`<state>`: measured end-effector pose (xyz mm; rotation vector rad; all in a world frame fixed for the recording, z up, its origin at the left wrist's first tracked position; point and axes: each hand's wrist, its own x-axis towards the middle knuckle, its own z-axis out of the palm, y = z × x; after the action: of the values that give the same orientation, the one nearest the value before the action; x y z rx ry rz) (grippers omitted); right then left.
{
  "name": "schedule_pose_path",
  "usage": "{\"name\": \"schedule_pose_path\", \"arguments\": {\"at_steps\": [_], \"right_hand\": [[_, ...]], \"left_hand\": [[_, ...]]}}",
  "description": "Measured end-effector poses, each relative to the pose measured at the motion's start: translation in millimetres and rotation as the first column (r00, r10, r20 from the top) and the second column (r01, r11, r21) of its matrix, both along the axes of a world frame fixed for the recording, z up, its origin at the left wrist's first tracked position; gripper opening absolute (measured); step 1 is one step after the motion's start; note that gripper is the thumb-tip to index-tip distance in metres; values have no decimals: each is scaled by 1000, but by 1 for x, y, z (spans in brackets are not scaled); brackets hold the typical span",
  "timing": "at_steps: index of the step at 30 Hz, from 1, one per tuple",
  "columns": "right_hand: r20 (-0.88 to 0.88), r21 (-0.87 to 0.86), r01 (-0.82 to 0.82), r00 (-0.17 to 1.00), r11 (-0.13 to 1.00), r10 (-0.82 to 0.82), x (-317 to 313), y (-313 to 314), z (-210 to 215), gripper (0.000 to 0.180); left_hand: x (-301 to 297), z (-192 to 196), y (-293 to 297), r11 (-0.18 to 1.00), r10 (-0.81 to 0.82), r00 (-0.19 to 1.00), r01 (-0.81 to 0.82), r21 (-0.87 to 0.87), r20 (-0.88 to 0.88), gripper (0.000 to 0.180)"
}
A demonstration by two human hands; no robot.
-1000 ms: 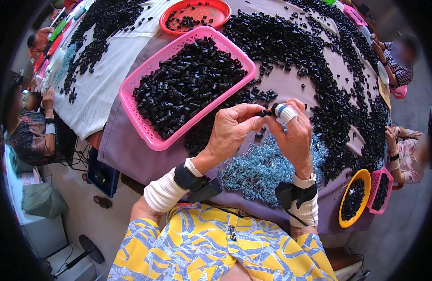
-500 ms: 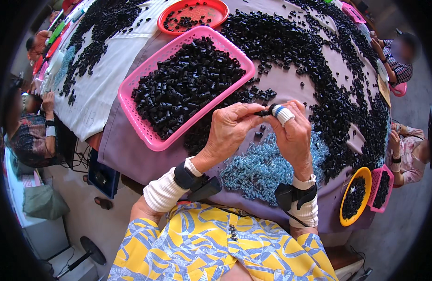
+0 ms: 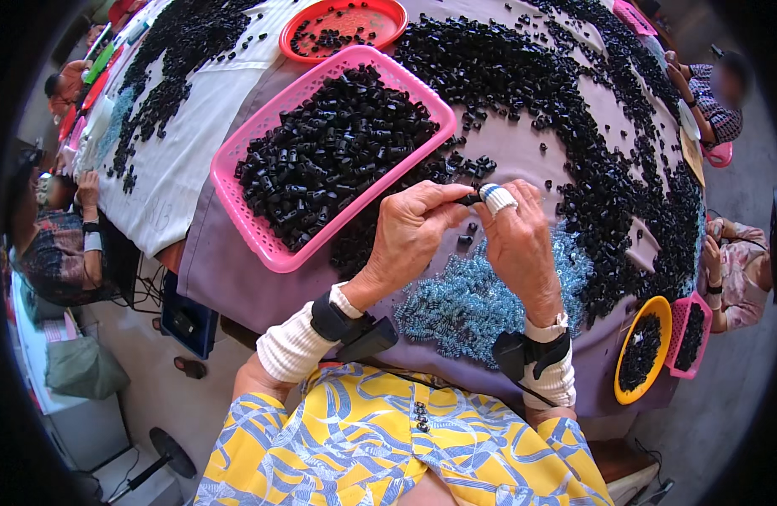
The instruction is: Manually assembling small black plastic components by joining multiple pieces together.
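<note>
My left hand (image 3: 408,232) pinches a small black plastic part (image 3: 470,200) between thumb and fingertips. Fingers of my right hand (image 3: 521,240) close on the same part from the other side; a white knitted finger cover with a blue stripe wraps one of them. Most of the part is hidden by my fingertips. Below my hands lies a heap of small, shiny, bluish coil-like pieces (image 3: 460,308). Left of my hands, a pink perforated basket (image 3: 222,179) is filled with black cylindrical parts (image 3: 333,152).
Loose black parts (image 3: 574,135) spread over the cloth-covered table (image 3: 228,282). A red round tray (image 3: 397,25) stands at the far side. To the right are a yellow bowl (image 3: 663,337) and a small pink basket (image 3: 682,363). Other people sit around the table.
My right fingers have curled and turned slightly around the black part, the finger cover shifting a little left. My left hand keeps its pinch in nearly the same place.
</note>
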<state>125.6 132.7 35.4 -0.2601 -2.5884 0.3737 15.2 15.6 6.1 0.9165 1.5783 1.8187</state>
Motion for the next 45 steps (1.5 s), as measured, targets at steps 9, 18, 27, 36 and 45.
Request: {"name": "schedule_pose_path", "arguments": {"at_steps": [9,18,27,36,45], "right_hand": [[9,86,-82,997,993,82,0,2,-2,14],[16,-110,-95,995,989,97,-1,8,-8,12],[26,52,-115,993,992,114,-4,7,-1,15],[-97,95,16,995,995,-7,-10,7,-15,26],[-55,-63,-51,997,997,47,-8,7,-13,28]], "left_hand": [[1,1,-1,1000,28,996,-28,-8,-82,25],[2,-1,5,996,80,973,-89,-32,-216,25],[-5,0,3,992,-45,955,77,-96,293,22],[0,-2,8,995,-79,859,101,-16,507,22],[-6,-12,4,958,-256,699,275,80,668,24]]}}
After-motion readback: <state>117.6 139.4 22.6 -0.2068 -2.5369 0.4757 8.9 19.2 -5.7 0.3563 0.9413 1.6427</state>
